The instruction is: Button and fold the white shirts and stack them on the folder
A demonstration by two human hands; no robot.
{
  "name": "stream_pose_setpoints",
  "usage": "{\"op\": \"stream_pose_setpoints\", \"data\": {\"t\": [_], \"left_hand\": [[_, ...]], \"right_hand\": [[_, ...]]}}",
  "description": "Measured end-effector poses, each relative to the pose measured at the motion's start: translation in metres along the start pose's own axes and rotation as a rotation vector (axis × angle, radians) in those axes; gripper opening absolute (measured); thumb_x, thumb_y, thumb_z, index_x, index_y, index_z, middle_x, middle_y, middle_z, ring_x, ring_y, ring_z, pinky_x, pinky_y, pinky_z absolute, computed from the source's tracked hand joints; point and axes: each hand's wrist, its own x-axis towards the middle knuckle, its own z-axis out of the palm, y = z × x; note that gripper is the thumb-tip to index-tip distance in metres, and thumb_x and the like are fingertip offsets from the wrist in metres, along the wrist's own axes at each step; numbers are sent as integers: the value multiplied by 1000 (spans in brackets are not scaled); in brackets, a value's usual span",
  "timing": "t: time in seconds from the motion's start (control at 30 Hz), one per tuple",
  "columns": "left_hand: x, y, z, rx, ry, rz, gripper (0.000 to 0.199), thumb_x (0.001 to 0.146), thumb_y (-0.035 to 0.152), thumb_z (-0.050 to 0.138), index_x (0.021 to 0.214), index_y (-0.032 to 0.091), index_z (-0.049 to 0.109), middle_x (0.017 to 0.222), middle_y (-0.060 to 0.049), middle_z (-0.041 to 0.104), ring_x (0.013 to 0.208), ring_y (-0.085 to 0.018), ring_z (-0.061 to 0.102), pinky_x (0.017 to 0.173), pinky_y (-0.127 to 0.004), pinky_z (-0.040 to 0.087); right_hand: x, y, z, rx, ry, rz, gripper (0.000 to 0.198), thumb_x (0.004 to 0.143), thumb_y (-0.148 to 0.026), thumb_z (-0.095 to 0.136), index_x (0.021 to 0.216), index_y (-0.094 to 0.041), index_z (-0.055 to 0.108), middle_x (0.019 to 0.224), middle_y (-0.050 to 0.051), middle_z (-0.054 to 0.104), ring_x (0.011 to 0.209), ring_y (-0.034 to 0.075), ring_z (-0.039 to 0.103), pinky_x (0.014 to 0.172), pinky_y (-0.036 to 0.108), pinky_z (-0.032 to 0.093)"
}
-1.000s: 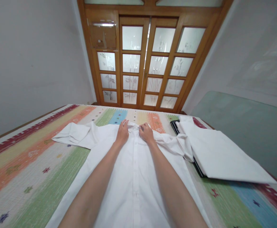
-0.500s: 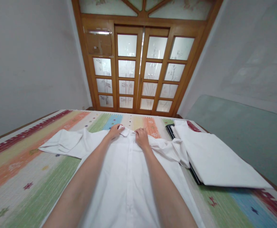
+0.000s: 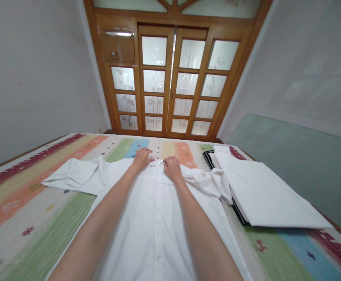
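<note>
A white short-sleeved button-front shirt (image 3: 144, 218) lies spread face up on the bed, its collar end away from me. My left hand (image 3: 142, 158) rests at the left side of the collar (image 3: 153, 163), thumb and fingers apart. At the collar's right side, my right hand (image 3: 172, 168) has its fingers curled over the edge and grips the fabric. A small button shows at the neck between both hands. The left sleeve (image 3: 73, 175) is spread flat with a few creases, while the right sleeve (image 3: 208, 181) is bunched up.
Folded white cloth (image 3: 276, 195) lies at the right on top of a black item with white edging (image 3: 240, 212). The right sleeve touches this pile. Beneath everything is a striped, patterned bed cover (image 3: 56, 218). A pale green headboard-like panel (image 3: 290, 144) borders the right; wooden glazed doors (image 3: 170, 82) stand beyond.
My left hand has loosened from the collar flap, which now lies lower and flatter. My right hand keeps its hold on the collar, shifted slightly left. The view has tilted slightly.
</note>
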Motion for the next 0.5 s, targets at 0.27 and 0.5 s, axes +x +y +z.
{"op": "stream_pose_setpoints", "data": {"t": [0.27,0.5], "left_hand": [[-15,26,8,-137,-43,118,19,85,19,55,96,20,71,98,-9,62,101,-23,56,93,-37,43],[-31,36,16,-261,2,-8,12,86,16,55,94,21,63,105,-6,61,94,-19,61,86,-33,48]], "right_hand": [[-5,-1,-3,23,57,-21,13,86,-20,58,89,-19,71,107,10,63,108,27,43,93,41,31],[-5,2,-1,43,43,-81,18,89,-13,49,90,-18,66,97,10,64,98,24,49,85,34,36]]}}
